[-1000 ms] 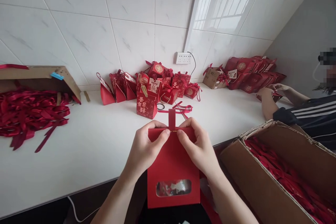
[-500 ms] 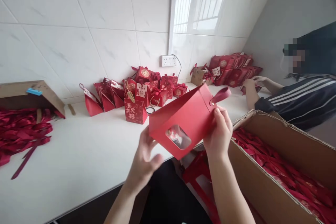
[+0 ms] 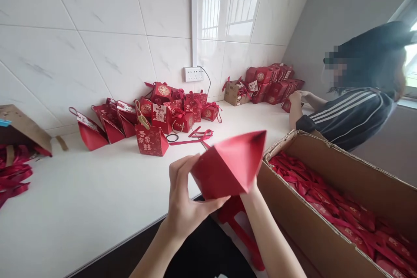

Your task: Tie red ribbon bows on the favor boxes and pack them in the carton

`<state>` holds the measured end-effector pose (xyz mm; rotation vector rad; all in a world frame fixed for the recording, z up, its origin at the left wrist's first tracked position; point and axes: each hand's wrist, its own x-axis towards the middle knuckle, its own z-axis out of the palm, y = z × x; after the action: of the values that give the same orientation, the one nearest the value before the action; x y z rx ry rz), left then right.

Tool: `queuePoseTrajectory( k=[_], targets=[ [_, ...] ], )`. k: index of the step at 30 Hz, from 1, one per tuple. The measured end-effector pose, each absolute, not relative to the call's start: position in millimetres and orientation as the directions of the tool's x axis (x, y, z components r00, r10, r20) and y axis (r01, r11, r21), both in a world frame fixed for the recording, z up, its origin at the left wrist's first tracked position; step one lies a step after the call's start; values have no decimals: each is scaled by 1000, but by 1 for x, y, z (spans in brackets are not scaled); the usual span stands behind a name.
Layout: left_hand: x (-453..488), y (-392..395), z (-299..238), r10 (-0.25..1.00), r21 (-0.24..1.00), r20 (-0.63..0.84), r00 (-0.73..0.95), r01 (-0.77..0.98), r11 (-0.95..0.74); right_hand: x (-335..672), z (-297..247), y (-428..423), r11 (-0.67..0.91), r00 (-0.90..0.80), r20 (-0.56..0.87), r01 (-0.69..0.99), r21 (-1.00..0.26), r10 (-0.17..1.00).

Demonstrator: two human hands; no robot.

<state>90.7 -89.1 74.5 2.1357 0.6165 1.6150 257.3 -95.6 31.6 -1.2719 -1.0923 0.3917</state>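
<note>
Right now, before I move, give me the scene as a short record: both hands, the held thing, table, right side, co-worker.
Left hand: gripping the plain red folded-card box, thumb beneath
Right hand: mostly hidden behind the box; grip unclear
Held box: tilted, off the table
White table: red printed card gift boxes, thin black ring, loose red ribbons
Right side: open brown cardboard carton holding red ribboned pieces
Co-worker: dark striped sleeve, hands near stacked red boxes
</note>
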Motion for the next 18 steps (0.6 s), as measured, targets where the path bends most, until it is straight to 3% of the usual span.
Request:
queuePoseTrajectory(
  k=[2,4,6,10,14,16,18],
  targets=[
    [91,-88,76,762,776,620,187,-3,-631,254,36,-102,285,555,307,128,-950,773],
    [90,-84,78,911,938,342,231,-140,-316,251,45,-112,265,608,120,-154,-952,785],
    [88,-79,81,931,976,98,352,-219,-20,251,56,-122,279,611,3,-358,-891,792],
    [89,-73,87,806,935,-110,581,-214,282,255,77,-136,308,582,23,-395,-865,812],
    [93,-76,84,732,916,-192,653,-148,373,265,82,-133,228,521,-16,-400,-888,853],
    [94,-82,70,785,942,-92,612,-201,268,271,80,-132,253,567,6,-360,-898,824],
    [96,-91,48,840,961,126,528,-275,29,274,79,-134,333,676,72,-265,-905,733]
  ],
)
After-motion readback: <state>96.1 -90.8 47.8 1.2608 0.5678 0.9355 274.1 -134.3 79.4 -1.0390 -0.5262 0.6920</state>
